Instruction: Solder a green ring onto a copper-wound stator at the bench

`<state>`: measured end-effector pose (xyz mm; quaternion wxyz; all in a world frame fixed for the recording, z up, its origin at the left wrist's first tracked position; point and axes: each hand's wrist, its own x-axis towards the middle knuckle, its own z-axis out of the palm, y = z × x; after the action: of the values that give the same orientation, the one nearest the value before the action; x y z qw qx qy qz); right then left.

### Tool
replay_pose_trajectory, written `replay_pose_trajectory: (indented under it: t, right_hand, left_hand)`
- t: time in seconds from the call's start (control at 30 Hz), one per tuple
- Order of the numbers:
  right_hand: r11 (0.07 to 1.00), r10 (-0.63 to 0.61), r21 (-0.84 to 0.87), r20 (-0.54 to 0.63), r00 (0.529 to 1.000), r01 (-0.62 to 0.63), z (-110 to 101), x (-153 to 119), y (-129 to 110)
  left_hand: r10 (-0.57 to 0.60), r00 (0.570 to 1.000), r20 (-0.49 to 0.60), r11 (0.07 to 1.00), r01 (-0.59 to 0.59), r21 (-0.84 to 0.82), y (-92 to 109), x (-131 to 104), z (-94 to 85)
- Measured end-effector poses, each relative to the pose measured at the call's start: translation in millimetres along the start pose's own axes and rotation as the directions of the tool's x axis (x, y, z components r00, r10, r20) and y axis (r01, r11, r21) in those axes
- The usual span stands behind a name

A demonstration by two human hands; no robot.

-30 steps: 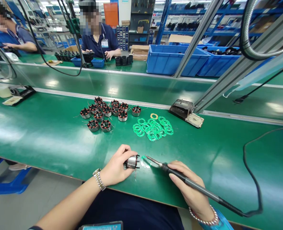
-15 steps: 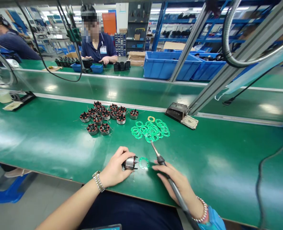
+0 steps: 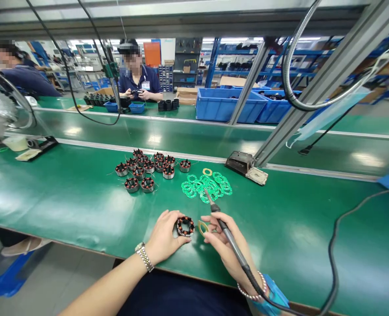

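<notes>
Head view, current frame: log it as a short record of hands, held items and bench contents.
left hand: grips a wound stator upright on the green bench
right hand: holds a soldering iron, tip pointing away, and pinches a ring board beside the stator
bench, left: cluster of stators
bench, centre: pile of green ring boards
far side: a seated person, blue bins

The left hand [image 3: 164, 237] grips a wound stator [image 3: 185, 226] on the green bench [image 3: 66, 197], its copper coils facing up. Just beside the stator, the right hand [image 3: 225, 250] pinches a small ring [image 3: 202, 228] while holding a soldering iron [image 3: 229, 239], tip pointing away. Beyond the stator lie a cluster of stators [image 3: 144, 171] and a pile of green rings [image 3: 207, 186].
</notes>
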<state>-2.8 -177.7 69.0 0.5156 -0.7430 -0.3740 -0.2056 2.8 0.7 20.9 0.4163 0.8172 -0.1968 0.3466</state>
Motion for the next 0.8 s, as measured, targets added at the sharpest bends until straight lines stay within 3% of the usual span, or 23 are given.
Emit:
replay_pose_trajectory:
  t: [0.1, 0.23, 0.37, 0.5, 0.57, 0.63, 0.7, 0.8]
  right_hand:
    - [0.995, 0.027, 0.087, 0.155, 0.988, -0.041, 0, 4, -3]
    - [0.998, 0.058, -0.016, 0.285, 0.957, -0.055, -6, 11, -6]
    - [0.999, -0.035, -0.036, 0.167, 0.985, 0.041, 0, 14, 1]
    - [0.999, 0.011, 0.035, -0.021, 1.000, -0.010, 14, 15, 9]
    - [0.998, -0.008, -0.070, -0.081, 0.997, 0.002, 17, 16, 8]
    - [0.966, -0.088, -0.245, -0.014, 0.996, 0.081, 17, 17, 6]
    - [0.910, -0.154, -0.369, 0.126, 0.980, 0.191, 15, 19, 2]
    - [0.874, -0.164, -0.406, 0.269, 0.949, 0.266, 12, 23, -2]
  left_hand:
    - [0.009, 1.000, -0.001, 1.000, -0.009, 0.027, -1, -1, 1.1]
    - [-0.005, 1.000, -0.016, 1.000, 0.005, 0.021, -1, 0, 1.2]
    - [0.010, 1.000, -0.026, 1.000, -0.010, 0.016, -1, 2, 1.1]
    - [0.019, 0.999, -0.036, 1.000, -0.020, -0.012, -3, 2, 0.8]
    - [0.013, 1.000, -0.025, 1.000, -0.014, -0.025, -3, 2, 0.9]
    - [0.002, 1.000, -0.025, 0.999, -0.003, -0.032, -3, 2, 1.1]
    - [-0.006, 1.000, -0.025, 1.000, 0.005, -0.030, -3, 2, 1.2]
    - [-0.009, 1.000, -0.017, 1.000, 0.009, -0.025, -2, 2, 0.9]
